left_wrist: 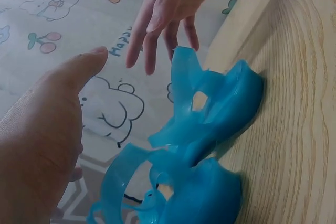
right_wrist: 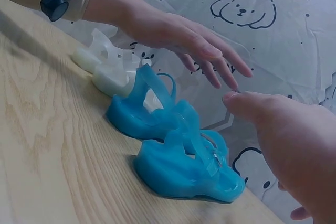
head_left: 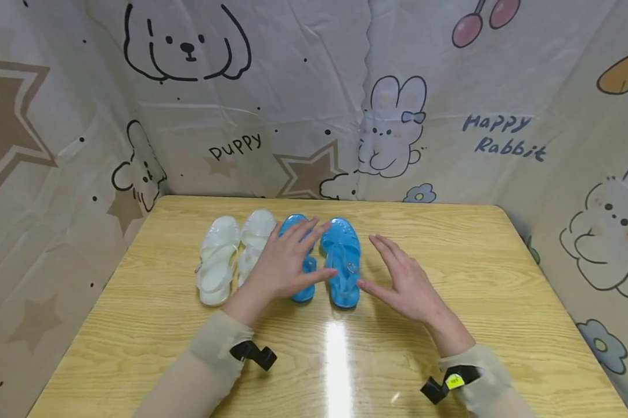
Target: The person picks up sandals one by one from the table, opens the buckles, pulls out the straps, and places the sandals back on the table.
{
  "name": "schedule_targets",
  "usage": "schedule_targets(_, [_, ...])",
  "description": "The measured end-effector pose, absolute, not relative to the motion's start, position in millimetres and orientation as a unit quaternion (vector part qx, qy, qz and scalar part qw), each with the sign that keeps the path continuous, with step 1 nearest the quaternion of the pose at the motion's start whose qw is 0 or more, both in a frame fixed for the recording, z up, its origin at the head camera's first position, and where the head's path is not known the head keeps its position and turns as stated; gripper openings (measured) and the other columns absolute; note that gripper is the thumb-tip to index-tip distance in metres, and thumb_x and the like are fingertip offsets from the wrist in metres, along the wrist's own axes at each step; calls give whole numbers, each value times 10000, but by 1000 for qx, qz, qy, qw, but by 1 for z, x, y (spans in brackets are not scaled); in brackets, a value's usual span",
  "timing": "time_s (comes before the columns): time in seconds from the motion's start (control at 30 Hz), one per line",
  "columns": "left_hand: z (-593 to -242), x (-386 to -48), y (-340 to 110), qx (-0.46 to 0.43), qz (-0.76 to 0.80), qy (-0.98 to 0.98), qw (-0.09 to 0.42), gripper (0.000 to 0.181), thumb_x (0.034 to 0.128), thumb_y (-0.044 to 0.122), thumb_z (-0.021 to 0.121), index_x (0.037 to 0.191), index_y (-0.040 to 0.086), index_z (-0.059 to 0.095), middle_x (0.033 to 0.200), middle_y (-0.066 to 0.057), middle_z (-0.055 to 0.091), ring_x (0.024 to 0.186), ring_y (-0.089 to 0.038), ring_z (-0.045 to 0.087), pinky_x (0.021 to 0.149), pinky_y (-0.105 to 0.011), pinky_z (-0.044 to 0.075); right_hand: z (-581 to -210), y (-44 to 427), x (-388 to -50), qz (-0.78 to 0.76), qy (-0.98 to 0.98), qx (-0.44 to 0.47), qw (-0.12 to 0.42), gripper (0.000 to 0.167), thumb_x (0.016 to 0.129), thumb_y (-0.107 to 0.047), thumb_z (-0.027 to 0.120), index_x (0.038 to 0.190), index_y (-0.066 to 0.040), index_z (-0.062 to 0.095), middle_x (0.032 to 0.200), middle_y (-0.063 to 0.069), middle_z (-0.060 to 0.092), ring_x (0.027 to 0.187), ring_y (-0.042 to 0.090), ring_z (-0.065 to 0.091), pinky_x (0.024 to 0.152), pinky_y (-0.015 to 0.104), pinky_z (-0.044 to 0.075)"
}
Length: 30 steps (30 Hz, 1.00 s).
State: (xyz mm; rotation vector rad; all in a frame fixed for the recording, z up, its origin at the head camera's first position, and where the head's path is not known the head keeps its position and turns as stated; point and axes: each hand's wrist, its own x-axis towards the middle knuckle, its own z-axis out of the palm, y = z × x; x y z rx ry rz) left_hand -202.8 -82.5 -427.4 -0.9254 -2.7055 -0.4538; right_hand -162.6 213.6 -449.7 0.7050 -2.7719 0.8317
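Two blue jelly sandals stand side by side on the table, the right one (head_left: pixel 341 261) in full sight and the left one (head_left: pixel 305 293) partly behind my left hand (head_left: pixel 285 261). That hand hovers over the left blue sandal with its fingers spread and straight. To the right of the blue pair, my right hand (head_left: pixel 405 281) is held in the air, fingers extended and thumb apart, holding nothing. A white sandal pair stands further left: the outer one (head_left: pixel 217 267) is whole in view, the inner one (head_left: pixel 256 229) partly covered by my left hand and wrist.
The wooden table (head_left: pixel 476 261) ends at a back edge against a printed cloth backdrop (head_left: pixel 303 87), which also rises on the left and right sides. Both wrists carry black camera mounts (head_left: pixel 253 353) over beige sleeves.
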Motion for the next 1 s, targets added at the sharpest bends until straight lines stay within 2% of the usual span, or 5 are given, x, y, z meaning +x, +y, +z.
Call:
schedule_targets(0.2, [-431,-205,-72,-317,-149,-930,110,929,956,831,455,1687,285,279,1616,-81,464,1455,-354,446,1200,-688,228,-453,209,-164,317,-919,228,56,896,992,-561,701,1686,-206,258,1681,84,329,1423,390,475,1051,664,466])
schedule_targets(0.37, [-432,-210,-61,-329,-144,-927,111,869,980,787,485,1660,261,356,1554,-59,536,1419,-330,488,1185,-649,295,-458,205,-167,346,-913,214,32,876,1002,-555,692,1675,-184,272,1648,69,360,1361,353,520,1000,613,523])
schedule_targets(0.57, [-433,-216,-50,-346,-123,-926,88,675,1049,580,588,1605,217,465,1549,-66,547,1412,-336,500,1127,-614,388,-466,196,-174,366,-906,213,20,805,1017,-534,681,1634,-136,349,1556,124,439,1285,338,546,981,547,540])
schedule_targets(0.8, [-434,-223,-32,-340,-84,-936,26,472,1088,322,590,1541,197,553,1545,-21,556,1445,-303,475,1150,-606,384,-471,189,-177,385,-900,205,9,754,1020,-471,708,1577,-49,426,1427,150,510,1162,326,583,932,504,555])
schedule_targets(1.0, [-438,-226,-18,-332,-52,-942,1,375,1088,258,574,1454,210,643,1470,14,622,1389,-253,524,1120,-555,422,-478,184,-181,385,-900,202,17,616,1031,-433,707,1456,-10,565,1302,111,579,1097,287,623,927,469,565])
